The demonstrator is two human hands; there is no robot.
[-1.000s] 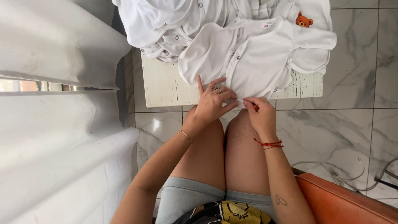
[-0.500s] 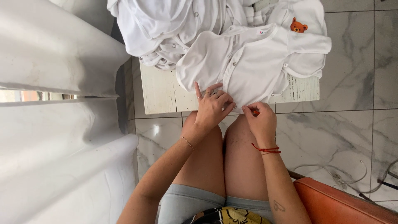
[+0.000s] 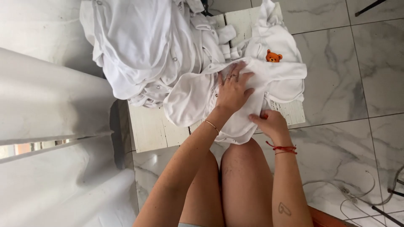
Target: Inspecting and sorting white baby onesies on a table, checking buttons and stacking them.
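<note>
A white baby garment (image 3: 198,98) lies spread on a small white wooden table (image 3: 151,130) in front of my knees. My left hand (image 3: 232,89) presses flat on its middle, fingers apart, rings showing. At the garment's lower right edge my right hand (image 3: 271,124) pinches the fabric; a red string bracelet is on that wrist. Under it lies another white garment with an orange bear patch (image 3: 273,56).
A heap of white baby clothes (image 3: 147,46) covers the table's back left. White curtain fabric (image 3: 50,126) hangs along the left. Marble floor tiles (image 3: 357,84) surround the table, with cables (image 3: 362,189) at the lower right and an orange seat edge (image 3: 328,218) behind my legs.
My left hand has moved up from the garment's lower hem onto its middle. The right hand stays at the lower edge. The view has shifted so the table sits lower.
</note>
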